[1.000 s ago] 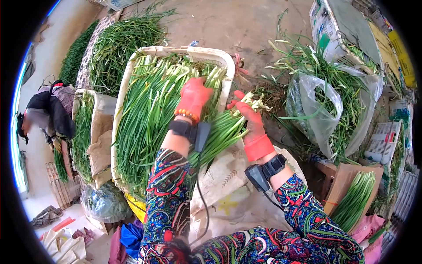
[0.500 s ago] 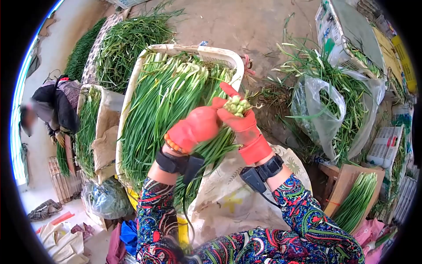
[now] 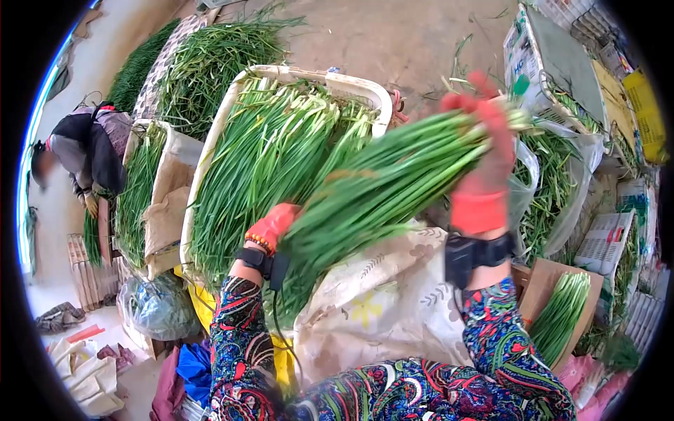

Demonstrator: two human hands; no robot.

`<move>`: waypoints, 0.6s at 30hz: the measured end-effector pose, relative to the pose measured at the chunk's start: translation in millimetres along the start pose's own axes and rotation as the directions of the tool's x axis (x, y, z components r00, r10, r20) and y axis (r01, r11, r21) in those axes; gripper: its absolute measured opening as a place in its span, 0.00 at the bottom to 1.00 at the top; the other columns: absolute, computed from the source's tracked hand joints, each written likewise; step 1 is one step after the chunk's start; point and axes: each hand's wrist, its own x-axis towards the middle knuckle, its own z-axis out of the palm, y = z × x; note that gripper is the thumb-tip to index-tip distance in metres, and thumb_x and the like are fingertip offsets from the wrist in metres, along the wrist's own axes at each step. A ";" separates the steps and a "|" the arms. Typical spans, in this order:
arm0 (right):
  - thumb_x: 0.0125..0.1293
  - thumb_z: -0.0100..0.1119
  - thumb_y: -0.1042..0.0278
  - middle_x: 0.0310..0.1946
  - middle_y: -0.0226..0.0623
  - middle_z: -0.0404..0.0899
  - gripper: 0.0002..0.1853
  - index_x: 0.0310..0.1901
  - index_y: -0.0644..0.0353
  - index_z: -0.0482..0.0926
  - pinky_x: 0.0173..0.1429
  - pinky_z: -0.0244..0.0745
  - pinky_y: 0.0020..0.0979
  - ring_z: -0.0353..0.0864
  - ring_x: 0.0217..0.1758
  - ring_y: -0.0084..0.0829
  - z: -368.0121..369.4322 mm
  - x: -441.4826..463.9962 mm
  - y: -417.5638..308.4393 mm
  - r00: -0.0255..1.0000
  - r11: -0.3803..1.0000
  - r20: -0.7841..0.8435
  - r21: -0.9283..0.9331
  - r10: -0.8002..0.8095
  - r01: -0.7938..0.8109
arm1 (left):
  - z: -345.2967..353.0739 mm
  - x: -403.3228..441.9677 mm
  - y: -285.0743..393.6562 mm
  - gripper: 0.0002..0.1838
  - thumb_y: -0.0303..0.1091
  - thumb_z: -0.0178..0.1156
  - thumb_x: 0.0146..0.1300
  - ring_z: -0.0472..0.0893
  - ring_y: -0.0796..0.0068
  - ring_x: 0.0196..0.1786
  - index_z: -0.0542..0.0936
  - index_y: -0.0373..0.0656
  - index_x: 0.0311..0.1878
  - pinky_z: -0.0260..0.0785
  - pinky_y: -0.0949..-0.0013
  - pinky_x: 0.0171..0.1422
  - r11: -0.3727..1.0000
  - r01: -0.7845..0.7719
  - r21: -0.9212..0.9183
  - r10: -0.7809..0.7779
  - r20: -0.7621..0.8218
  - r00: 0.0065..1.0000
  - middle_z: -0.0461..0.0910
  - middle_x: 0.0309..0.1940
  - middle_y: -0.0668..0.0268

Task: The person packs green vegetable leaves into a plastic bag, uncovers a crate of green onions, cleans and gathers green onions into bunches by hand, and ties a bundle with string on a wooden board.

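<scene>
Inside white basket (image 3: 342,81), long green stalks (image 3: 260,147)

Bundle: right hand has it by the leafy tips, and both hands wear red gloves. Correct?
Not quite. The head view shows the right hand gripping the bundle at its pale stem end, not by the leafy tips. It and the left hand do wear red gloves.
</scene>
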 end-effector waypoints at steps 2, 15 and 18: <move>0.56 0.54 0.59 0.35 0.41 0.76 0.25 0.54 0.63 0.66 0.46 0.74 0.35 0.76 0.39 0.33 5.3 13.8 -51.6 0.973 0.968 0.077 -0.108 -0.220 0.227 | 21.1 -10.9 -13.2 0.14 0.37 0.50 0.59 0.77 0.60 0.36 0.76 0.40 0.45 0.68 0.66 0.44 0.993 0.107 0.049 -0.099 -0.148 0.984 0.79 0.36 0.56; 0.60 0.49 0.62 0.28 0.37 0.73 0.18 0.49 0.63 0.69 0.38 0.67 0.30 0.72 0.32 0.30 82.6 -53.6 -152.5 0.881 0.876 0.016 0.126 -0.472 0.467 | -175.0 -124.8 221.0 0.47 0.58 0.53 0.55 0.61 0.63 0.63 0.44 0.37 0.66 0.44 0.63 0.70 0.695 -0.691 -0.198 0.239 -0.843 0.482 0.64 0.58 0.49; 0.58 0.51 0.59 0.37 0.45 0.77 0.24 0.55 0.62 0.66 0.49 0.72 0.39 0.76 0.42 0.39 57.0 -76.0 -120.9 0.954 0.965 0.263 0.250 -0.146 0.078 | -189.8 -134.1 273.4 0.49 0.64 0.51 0.52 0.57 0.63 0.66 0.46 0.40 0.67 0.42 0.62 0.70 0.713 -0.682 -0.165 0.442 -0.648 0.620 0.58 0.62 0.51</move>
